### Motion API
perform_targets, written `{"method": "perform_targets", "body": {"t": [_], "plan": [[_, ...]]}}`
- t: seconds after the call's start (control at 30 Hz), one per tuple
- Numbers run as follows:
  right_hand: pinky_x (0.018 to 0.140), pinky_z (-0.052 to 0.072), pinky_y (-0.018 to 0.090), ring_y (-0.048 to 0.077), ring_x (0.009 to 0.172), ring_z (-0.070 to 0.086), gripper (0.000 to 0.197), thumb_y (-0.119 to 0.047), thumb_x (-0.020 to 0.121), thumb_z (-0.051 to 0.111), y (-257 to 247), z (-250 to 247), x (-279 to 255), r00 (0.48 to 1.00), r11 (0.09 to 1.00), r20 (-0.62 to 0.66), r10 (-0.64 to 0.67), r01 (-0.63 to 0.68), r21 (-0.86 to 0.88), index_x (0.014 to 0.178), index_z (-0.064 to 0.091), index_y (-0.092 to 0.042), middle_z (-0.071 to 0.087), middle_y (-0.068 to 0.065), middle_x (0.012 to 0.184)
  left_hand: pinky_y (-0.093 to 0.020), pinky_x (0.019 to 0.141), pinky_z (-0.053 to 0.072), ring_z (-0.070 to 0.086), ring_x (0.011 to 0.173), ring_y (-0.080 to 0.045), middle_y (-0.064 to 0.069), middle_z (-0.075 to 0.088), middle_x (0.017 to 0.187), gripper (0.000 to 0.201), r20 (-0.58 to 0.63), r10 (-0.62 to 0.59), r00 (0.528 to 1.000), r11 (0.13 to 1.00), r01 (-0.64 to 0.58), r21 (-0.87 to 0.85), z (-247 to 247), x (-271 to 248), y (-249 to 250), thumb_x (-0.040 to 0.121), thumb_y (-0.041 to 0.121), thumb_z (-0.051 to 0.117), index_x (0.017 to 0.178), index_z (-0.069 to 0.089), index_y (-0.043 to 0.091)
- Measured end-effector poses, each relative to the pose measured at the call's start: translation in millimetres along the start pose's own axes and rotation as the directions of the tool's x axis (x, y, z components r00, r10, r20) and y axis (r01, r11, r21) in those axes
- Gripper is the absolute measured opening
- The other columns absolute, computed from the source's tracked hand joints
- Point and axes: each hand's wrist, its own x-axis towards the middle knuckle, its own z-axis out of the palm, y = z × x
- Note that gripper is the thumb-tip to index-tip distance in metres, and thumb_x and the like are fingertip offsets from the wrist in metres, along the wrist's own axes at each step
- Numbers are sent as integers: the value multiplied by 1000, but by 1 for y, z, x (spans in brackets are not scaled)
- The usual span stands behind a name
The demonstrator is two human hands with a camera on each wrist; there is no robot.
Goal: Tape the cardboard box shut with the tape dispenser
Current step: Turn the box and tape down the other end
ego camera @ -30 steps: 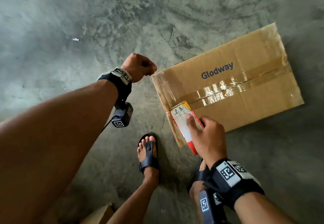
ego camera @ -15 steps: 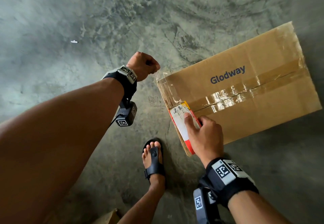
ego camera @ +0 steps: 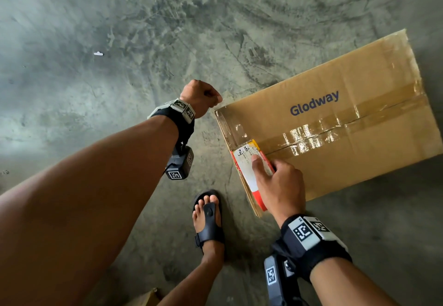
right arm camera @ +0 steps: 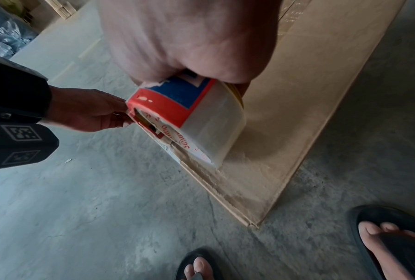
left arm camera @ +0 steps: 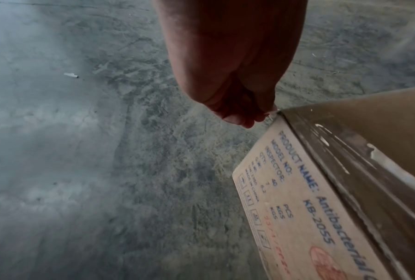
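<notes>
Fingers [ego camera: 257,164] atop tape dispenser [ego camera: 247,161], sandalled foot [ego camera: 208,217] nearby

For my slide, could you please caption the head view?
Right hand presses tape dispenser on cardboard box; left hand pinches tape end.

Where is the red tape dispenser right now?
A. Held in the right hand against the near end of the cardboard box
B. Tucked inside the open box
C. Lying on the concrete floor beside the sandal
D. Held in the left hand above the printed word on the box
A: the right hand grips the tape dispenser at the end edge of the cardboard box.
</notes>
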Motion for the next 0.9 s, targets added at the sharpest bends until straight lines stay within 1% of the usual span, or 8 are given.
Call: {"method": "perform_targets", "body": {"t": [0.23,0.43,0.5,0.57,0.67,0.73,0.8,0.9], "plan": [[57,50,40,38,68,60,59,-67,84,49,-1,5,5,1000,1000,-4,3,-3,-28,64,56,-12,67,13,69,-24,71,56,63,64,-7,-1,74,75,11,-64,-90,994,987,81,-137,18,-5,-10,78,23,81,88,80,17],[58,52,43,39,68,62,61,-69,83,49,-3,6,7,1000,999,-12,19,-20,-38,65,57,-11,67,13,70,-25,100,48,63,118,-17,-3,68,126,46,-136,-169,976,984,161,-72,25,-8,-4,77,40,82,118,72,20],[58,53,43,38,67,62,62,-70,83,48,-2,7,7,1000,999,-12,18,-19,-37,64,56,-11,67,12,69,-25,95,50,65,112,-19,-4,71,120,40,-147,-144,979,989,136,-61,24,-10,-3,78,41,80,113,74,22],[58,53,44,37,67,63,63,-71,82,46,-3,8,8,1000,999,-13,23,-24,-40,65,57,-11,67,12,69,-23,75,51,69,85,-15,-2,76,94,23,-177,-66,982,994,48,-101,27,-15,2,84,41,74,93,78,20],[56,51,41,37,65,61,61,-70,82,48,-3,8,6,999,999,-15,31,-31,-38,62,54,-12,66,12,67,-24,65,43,60,67,-18,-1,69,69,45,-184,-7,983,999,0,-41,34,-28,8,95,51,54,77,76,16],[56,50,40,37,65,59,59,-68,82,49,-3,8,7,999,999,-13,31,-31,-32,60,51,-13,65,13,67,-28,62,36,49,63,-26,-4,53,57,60,-123,-9,992,997,19,78,36,-36,9,99,54,44,60,58,10],[57,49,40,39,67,59,58,-65,83,51,-4,7,7,1000,999,-6,29,-29,-21,62,53,-12,65,13,68,-29,68,35,48,69,-30,-8,51,62,64,4,-23,1000,974,22,226,35,-38,11,102,54,32,58,43,10],[58,49,39,38,69,61,56,-63,84,51,-3,6,8,1000,1000,-2,21,-21,-15,65,59,-11,66,13,70,-40,94,44,59,104,-37,-21,64,101,65,154,-34,987,929,-26,370,32,-38,20,100,60,17,74,52,12]]}}
